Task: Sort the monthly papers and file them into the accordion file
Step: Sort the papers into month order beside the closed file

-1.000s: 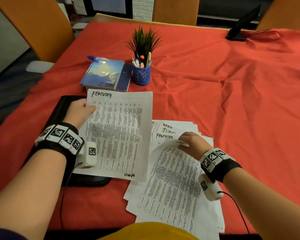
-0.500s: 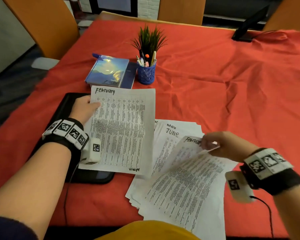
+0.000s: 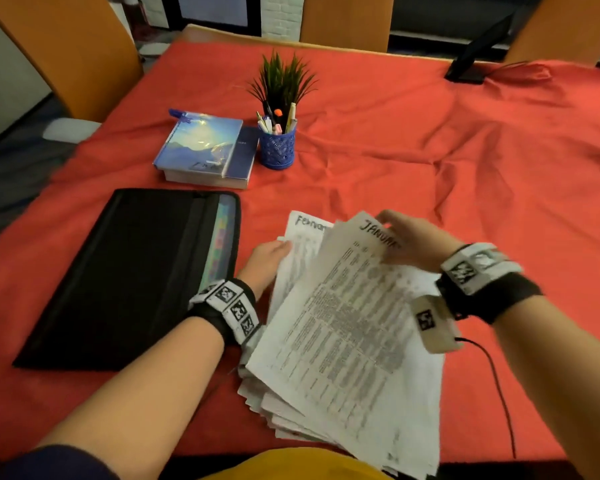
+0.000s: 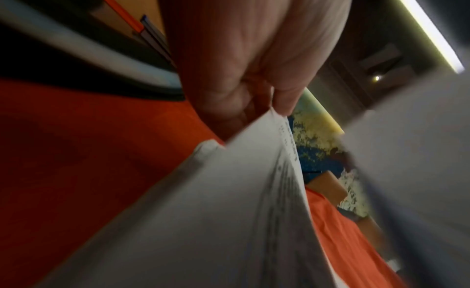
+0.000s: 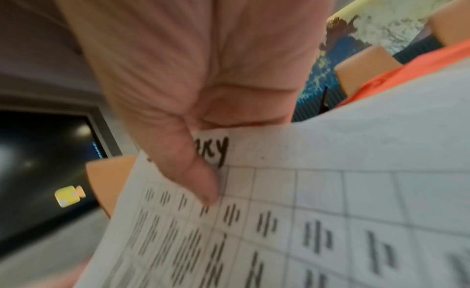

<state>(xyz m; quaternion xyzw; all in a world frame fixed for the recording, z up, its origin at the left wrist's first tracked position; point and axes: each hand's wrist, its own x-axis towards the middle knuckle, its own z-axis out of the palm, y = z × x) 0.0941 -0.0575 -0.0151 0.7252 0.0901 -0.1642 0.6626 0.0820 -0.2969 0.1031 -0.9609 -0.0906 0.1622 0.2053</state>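
A: Where's the file (image 3: 129,271)?
B: Flat on the tabletop (image 3: 430,161), left of both hands; its long axis runs away from the person, its coloured tabs along the right edge, just beside the left hand (image 3: 267,261).
A: And the hands?
B: The left hand pinches the February sheet (image 3: 302,237); the right hand (image 3: 413,244) pinches the January sheet (image 3: 343,334) by its top corner, over the pile (image 3: 281,410); the left is nearer the file, I'd judge.

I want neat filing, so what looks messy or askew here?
The paper stack is fanned out, its lower-left edges staggered instead of squared. The January sheet lies skewed across it in the right hand. The left hand holds a February sheet. The tablecloth is wrinkled.
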